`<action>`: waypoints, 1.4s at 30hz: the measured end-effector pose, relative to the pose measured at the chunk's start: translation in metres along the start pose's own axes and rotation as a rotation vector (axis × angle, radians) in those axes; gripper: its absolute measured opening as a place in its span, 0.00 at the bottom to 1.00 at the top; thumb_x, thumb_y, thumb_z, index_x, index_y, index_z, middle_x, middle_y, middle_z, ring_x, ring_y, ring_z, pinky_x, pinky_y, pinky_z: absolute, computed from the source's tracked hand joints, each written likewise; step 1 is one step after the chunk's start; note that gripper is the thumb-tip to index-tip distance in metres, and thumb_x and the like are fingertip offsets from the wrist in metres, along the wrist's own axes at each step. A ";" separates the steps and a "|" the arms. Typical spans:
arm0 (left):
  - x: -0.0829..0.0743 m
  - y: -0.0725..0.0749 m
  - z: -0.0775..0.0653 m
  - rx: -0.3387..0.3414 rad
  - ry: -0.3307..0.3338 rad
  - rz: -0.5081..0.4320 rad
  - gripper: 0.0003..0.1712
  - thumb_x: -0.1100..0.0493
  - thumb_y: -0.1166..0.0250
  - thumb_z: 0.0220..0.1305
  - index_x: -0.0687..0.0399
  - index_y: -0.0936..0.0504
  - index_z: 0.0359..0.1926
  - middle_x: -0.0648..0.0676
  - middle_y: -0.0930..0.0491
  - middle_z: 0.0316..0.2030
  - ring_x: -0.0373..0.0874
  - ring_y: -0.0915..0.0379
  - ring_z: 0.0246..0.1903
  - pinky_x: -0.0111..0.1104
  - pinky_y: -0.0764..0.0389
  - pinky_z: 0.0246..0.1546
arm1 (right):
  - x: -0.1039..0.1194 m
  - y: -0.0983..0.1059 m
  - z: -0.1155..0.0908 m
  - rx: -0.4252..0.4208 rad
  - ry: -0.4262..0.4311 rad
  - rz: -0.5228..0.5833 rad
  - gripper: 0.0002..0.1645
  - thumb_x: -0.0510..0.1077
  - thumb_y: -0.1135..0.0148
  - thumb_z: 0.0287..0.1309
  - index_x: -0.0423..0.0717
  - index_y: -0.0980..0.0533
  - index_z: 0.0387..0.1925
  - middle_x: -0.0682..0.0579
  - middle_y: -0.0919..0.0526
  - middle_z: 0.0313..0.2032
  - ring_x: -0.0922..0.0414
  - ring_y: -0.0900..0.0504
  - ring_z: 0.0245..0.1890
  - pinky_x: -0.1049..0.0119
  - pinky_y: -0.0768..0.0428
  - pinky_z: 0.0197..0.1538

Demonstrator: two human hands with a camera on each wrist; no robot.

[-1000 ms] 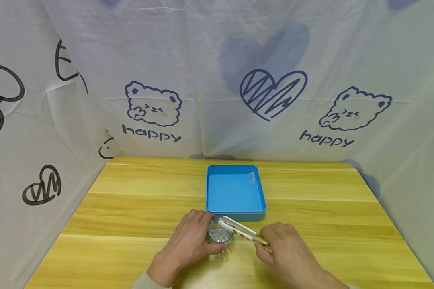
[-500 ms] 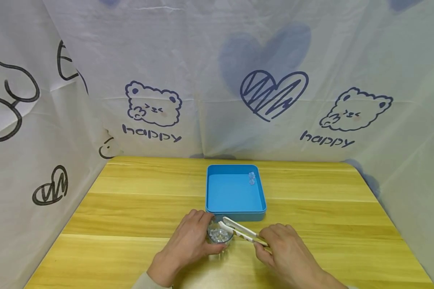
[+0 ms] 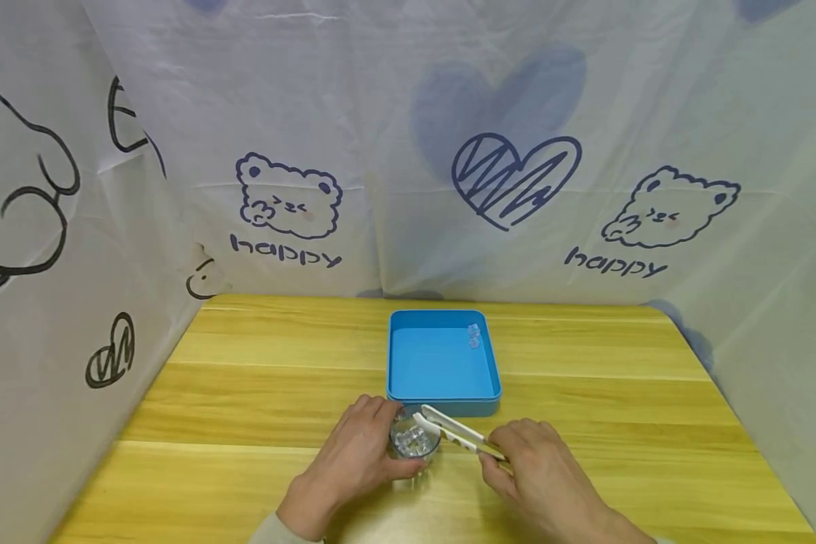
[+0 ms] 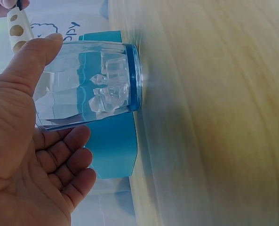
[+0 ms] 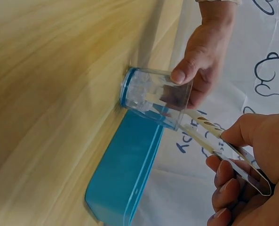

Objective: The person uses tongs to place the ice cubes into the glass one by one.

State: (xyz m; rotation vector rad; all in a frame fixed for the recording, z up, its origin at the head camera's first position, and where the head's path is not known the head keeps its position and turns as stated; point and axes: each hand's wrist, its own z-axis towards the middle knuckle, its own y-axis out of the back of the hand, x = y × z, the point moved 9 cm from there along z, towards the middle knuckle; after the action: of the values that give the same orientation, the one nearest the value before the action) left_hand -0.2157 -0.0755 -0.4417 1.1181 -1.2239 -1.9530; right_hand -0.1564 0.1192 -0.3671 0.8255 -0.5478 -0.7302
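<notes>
My left hand (image 3: pixel 357 453) steadies a clear drinking glass (image 4: pixel 66 70), its thumb on one side of the upper wall and fingers on the other. The glass stands upright on the wooden table, with several clear ice-like cubes (image 3: pixel 413 441) at its bottom. In my right hand (image 3: pixel 540 468) is a pair of white tongs (image 3: pixel 457 434) with brown spots, gripped between thumb and fingers. The tongs' tips are slightly apart and overlap the glass's mouth in the head view. In the right wrist view, the tongs (image 5: pixel 200 132) slant toward the glass's rim.
Just behind the glass stands a shallow blue box (image 3: pixel 442 370). Clear cubes (image 3: pixel 474 336) lie in its far right corner. The wooden table (image 3: pixel 619 393) extends to both sides, enclosed by printed white cloth (image 3: pixel 394 151) at the back and sides.
The tongs' tips have shifted slightly at the glass's mouth. My left hand and the glass have stayed in place. The cloth on the left has swayed, its drawings moving right.
</notes>
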 end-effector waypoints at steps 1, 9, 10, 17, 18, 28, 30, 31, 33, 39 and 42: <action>0.000 0.000 0.000 0.001 0.001 -0.002 0.44 0.33 0.19 0.49 0.58 0.19 0.58 0.51 0.17 0.47 0.45 0.26 0.48 0.42 0.20 0.55 | -0.001 0.001 0.001 0.001 -0.009 -0.001 0.10 0.42 0.24 0.50 0.51 0.21 0.29 0.63 0.19 0.27 0.67 0.27 0.29 0.71 0.29 0.32; 0.000 -0.001 0.000 -0.001 0.006 -0.007 0.46 0.33 0.19 0.49 0.58 0.20 0.59 0.52 0.17 0.47 0.45 0.26 0.48 0.43 0.20 0.56 | -0.013 0.003 0.006 0.035 -0.083 -0.019 0.10 0.43 0.23 0.53 0.50 0.19 0.30 0.62 0.19 0.27 0.67 0.25 0.29 0.69 0.27 0.33; 0.000 -0.001 0.000 0.001 0.007 -0.009 0.46 0.33 0.19 0.49 0.58 0.20 0.59 0.52 0.17 0.47 0.45 0.26 0.48 0.43 0.20 0.56 | -0.015 0.003 0.006 0.040 -0.095 -0.022 0.09 0.43 0.23 0.54 0.50 0.19 0.30 0.62 0.19 0.27 0.67 0.26 0.29 0.69 0.27 0.32; 0.002 -0.003 -0.001 0.016 0.022 -0.016 0.46 0.32 0.19 0.49 0.58 0.20 0.60 0.52 0.17 0.48 0.45 0.25 0.50 0.44 0.20 0.58 | -0.039 0.003 0.018 0.075 -0.183 -0.028 0.11 0.41 0.26 0.58 0.50 0.22 0.26 0.63 0.28 0.22 0.66 0.35 0.24 0.67 0.29 0.30; 0.002 -0.003 -0.001 0.018 0.023 -0.016 0.47 0.32 0.19 0.49 0.59 0.20 0.60 0.52 0.17 0.49 0.45 0.25 0.50 0.44 0.20 0.58 | -0.042 0.002 0.019 0.081 -0.193 -0.031 0.11 0.41 0.26 0.58 0.50 0.22 0.26 0.62 0.28 0.22 0.66 0.36 0.23 0.67 0.29 0.30; 0.004 -0.007 -0.002 0.026 0.029 -0.019 0.48 0.31 0.20 0.50 0.58 0.20 0.61 0.52 0.17 0.50 0.45 0.26 0.50 0.44 0.20 0.58 | -0.070 -0.010 0.033 0.090 -0.217 -0.114 0.11 0.41 0.28 0.60 0.44 0.22 0.26 0.54 0.26 0.20 0.58 0.34 0.21 0.61 0.30 0.29; 0.004 -0.007 -0.001 0.027 0.032 -0.021 0.48 0.31 0.20 0.50 0.58 0.21 0.61 0.52 0.18 0.50 0.45 0.26 0.50 0.44 0.20 0.58 | -0.074 -0.012 0.035 0.089 -0.206 -0.151 0.15 0.41 0.29 0.60 0.45 0.25 0.23 0.55 0.31 0.18 0.58 0.36 0.20 0.62 0.33 0.28; 0.004 -0.007 -0.002 0.027 0.032 -0.022 0.48 0.31 0.20 0.50 0.58 0.21 0.61 0.52 0.18 0.50 0.45 0.26 0.50 0.44 0.20 0.58 | -0.075 -0.014 0.036 0.088 -0.197 -0.174 0.17 0.42 0.29 0.61 0.45 0.27 0.22 0.55 0.32 0.17 0.57 0.36 0.20 0.63 0.35 0.27; 0.004 -0.007 -0.002 0.022 0.028 -0.019 0.47 0.31 0.20 0.50 0.58 0.21 0.61 0.52 0.18 0.50 0.45 0.26 0.50 0.43 0.20 0.58 | -0.077 -0.016 0.038 0.083 -0.175 -0.218 0.20 0.43 0.29 0.61 0.46 0.30 0.20 0.55 0.35 0.17 0.57 0.38 0.19 0.64 0.38 0.26; 0.005 -0.008 -0.002 0.012 0.019 -0.013 0.47 0.31 0.20 0.50 0.58 0.20 0.60 0.52 0.17 0.49 0.45 0.26 0.49 0.43 0.20 0.57 | -0.082 -0.025 0.044 0.090 -0.156 -0.302 0.21 0.45 0.28 0.62 0.44 0.31 0.20 0.54 0.36 0.17 0.55 0.37 0.19 0.63 0.38 0.26; 0.005 -0.009 -0.002 0.015 0.022 -0.016 0.47 0.31 0.20 0.50 0.58 0.20 0.60 0.52 0.18 0.49 0.45 0.26 0.49 0.43 0.20 0.57 | -0.083 -0.029 0.047 0.094 -0.155 -0.321 0.22 0.45 0.27 0.62 0.43 0.30 0.21 0.53 0.36 0.17 0.54 0.36 0.19 0.63 0.37 0.25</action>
State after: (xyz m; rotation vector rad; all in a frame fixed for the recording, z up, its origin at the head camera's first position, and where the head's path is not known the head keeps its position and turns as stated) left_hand -0.2169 -0.0769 -0.4525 1.1573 -1.2235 -1.9407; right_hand -0.2518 0.1476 -0.3767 0.9613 -0.5987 -1.0755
